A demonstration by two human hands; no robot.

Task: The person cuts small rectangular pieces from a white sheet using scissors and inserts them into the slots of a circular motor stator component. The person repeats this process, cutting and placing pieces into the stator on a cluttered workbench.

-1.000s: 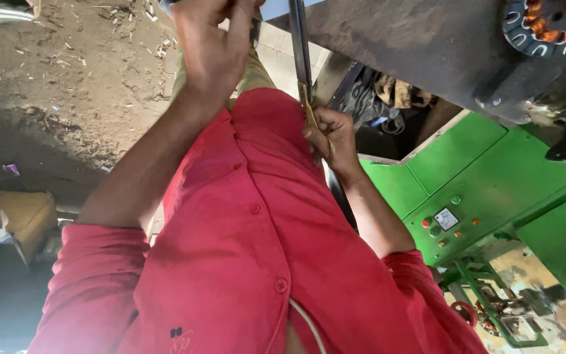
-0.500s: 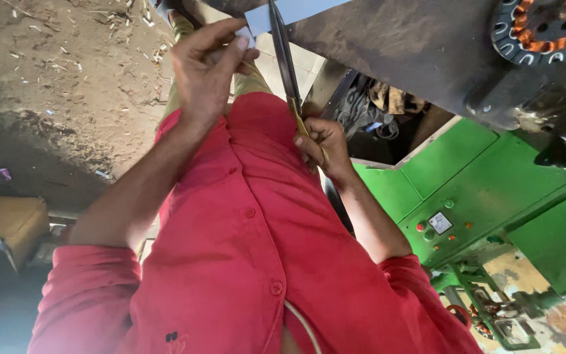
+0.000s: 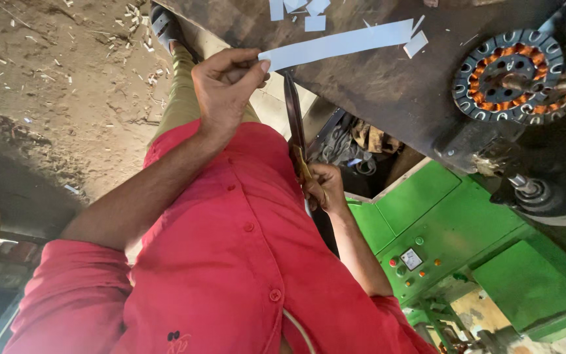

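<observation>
Head view, looking down our red shirt (image 3: pixel 230 262): our left hand (image 3: pixel 224 88) pinches the end of a white paper strip (image 3: pixel 342 44) between thumb and fingertips; the strip runs away from the fingers across a dark bench (image 3: pixel 388 92). Our right hand (image 3: pixel 322 190) is clenched round the handles of scissors (image 3: pixel 294 124), blades pointing up just beside the pinched end. A stator (image 3: pixel 506 75) sits well beyond the strip.

Hands (image 3: pixel 227 85) hold paper strip (image 3: pixel 342 44) and scissors (image 3: pixel 294 124).
</observation>
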